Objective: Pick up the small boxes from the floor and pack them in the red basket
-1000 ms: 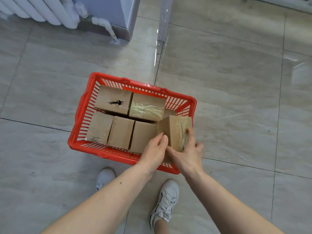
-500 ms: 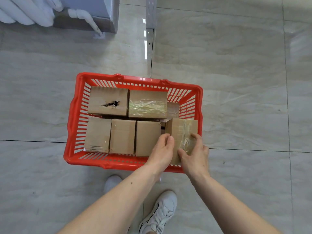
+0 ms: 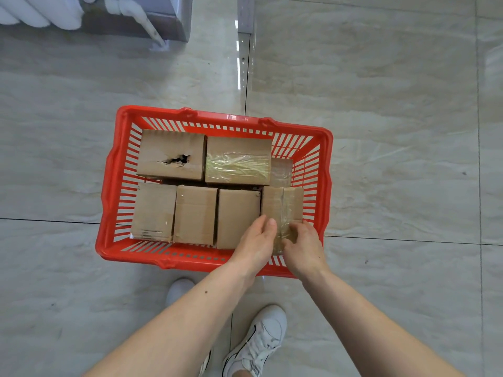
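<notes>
The red basket stands on the tiled floor, filled with several brown cardboard boxes. A torn box and a taped box lie along the far side, with a small box lower beside them. Three upright boxes line the near side. At the near right corner a taped box sits in line with them. My left hand grips its near left edge and my right hand its near right edge.
White shoes stand just in front of the basket. A white radiator and a grey cabinet base are at the far left. A metal post rises beyond the basket. Bare floor tiles surround it.
The taped box was tilted above the basket's right corner; it has gone down and turned level into the gap beside the near row. Both hands followed it down.
</notes>
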### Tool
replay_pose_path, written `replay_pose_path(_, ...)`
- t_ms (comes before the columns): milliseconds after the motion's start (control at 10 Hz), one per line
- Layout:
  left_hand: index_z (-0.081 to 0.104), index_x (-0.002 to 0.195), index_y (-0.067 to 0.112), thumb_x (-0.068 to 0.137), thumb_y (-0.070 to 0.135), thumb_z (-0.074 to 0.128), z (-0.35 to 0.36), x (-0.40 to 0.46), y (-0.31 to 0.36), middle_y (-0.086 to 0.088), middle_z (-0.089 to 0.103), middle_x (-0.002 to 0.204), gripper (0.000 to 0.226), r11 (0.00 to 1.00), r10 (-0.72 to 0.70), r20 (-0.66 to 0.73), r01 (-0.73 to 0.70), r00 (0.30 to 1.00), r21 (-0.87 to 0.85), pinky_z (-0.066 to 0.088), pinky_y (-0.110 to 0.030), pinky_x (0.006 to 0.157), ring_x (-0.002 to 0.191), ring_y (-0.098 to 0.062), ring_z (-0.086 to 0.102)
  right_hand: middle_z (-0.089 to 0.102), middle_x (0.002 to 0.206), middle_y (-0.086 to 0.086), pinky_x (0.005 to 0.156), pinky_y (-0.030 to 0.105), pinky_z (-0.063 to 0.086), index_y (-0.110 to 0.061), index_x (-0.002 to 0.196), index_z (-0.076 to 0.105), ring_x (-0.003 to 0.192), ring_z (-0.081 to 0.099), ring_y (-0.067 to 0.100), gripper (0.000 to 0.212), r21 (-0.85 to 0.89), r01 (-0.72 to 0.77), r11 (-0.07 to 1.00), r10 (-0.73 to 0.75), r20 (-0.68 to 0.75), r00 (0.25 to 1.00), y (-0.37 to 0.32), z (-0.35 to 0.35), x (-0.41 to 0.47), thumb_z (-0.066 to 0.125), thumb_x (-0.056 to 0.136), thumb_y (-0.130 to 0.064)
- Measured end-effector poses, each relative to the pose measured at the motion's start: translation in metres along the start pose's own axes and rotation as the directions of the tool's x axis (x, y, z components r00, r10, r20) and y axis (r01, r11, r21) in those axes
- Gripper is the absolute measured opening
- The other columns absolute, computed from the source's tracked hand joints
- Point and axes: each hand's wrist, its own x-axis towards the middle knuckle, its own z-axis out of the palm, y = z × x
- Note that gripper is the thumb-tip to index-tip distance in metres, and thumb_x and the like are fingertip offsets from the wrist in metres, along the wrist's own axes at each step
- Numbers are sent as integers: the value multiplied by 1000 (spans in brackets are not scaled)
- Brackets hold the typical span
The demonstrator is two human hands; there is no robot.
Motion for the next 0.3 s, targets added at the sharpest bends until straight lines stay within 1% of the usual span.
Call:
replay_pose_path(100, 29, 152, 22, 102, 39, 36, -1, -9, 1, 1, 34, 157, 53, 1000, 4, -8, -4, 1000, 28, 26, -30, 115, 144, -15, 32, 44, 143, 5, 110, 34, 37, -12, 129, 58, 129, 45, 25, 41, 64, -21, 998, 16, 67, 998, -2, -13, -7, 52, 88, -10)
replay_pose_path(200, 27, 152, 23, 101, 40, 38, -8, -27, 2, 3, 26, 161, 55, 995, 52, -26, -50, 998, 85, 21, -38, 121, 148, -14, 25, 40, 146, 4, 109, 33, 40, -8, 133, 55, 130, 47, 21, 45, 103, -12, 995, 5, 70, 998, -1, -27, -25, 59, 89, -15)
replay_pose_path(300, 30, 151, 24, 101, 37, 41, -22, -52, 4, 5, 27, 160, 53, 996, 58, -97, -51, 994, 70, 23, -26, 115, 144, -10, 29, 42, 142, 1, 109, 36, 43, -10, 130, 56, 126, 52, 19, 43, 120, 12, 993, -17, 40, 999, 7, -39, -51, 63, 88, -17)
